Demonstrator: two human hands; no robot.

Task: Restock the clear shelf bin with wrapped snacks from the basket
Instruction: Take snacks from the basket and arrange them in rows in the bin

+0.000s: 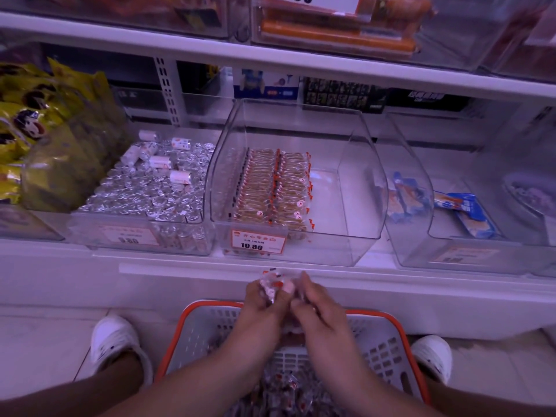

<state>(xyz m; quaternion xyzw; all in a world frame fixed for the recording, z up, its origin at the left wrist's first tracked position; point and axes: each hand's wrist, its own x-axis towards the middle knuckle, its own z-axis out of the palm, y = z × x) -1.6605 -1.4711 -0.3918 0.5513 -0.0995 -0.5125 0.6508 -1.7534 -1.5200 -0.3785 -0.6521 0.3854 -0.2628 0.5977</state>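
A clear shelf bin [355,236] stands on the low shelf at the middle, with two neat rows of wrapped snacks [270,191] filling its left part and its right part bare. Below it, a grey basket with an orange rim [400,329] sits on the floor between my feet, with several loose wrapped snacks [285,389] in it. Above the basket, just under the shelf edge, both hands grip a small bunch of wrapped snacks [275,282]: my left hand [261,308] on the left, my right hand [319,308] on the right, fingers curled round the wrappers.
Left of the bin is a clear bin of silver-wrapped rolls [150,191], and further left yellow snack bags [36,121]. To the right is a clear bin with blue packets [463,209]. A shelf board [270,58] overhangs above. My white shoes [115,341] flank the basket.
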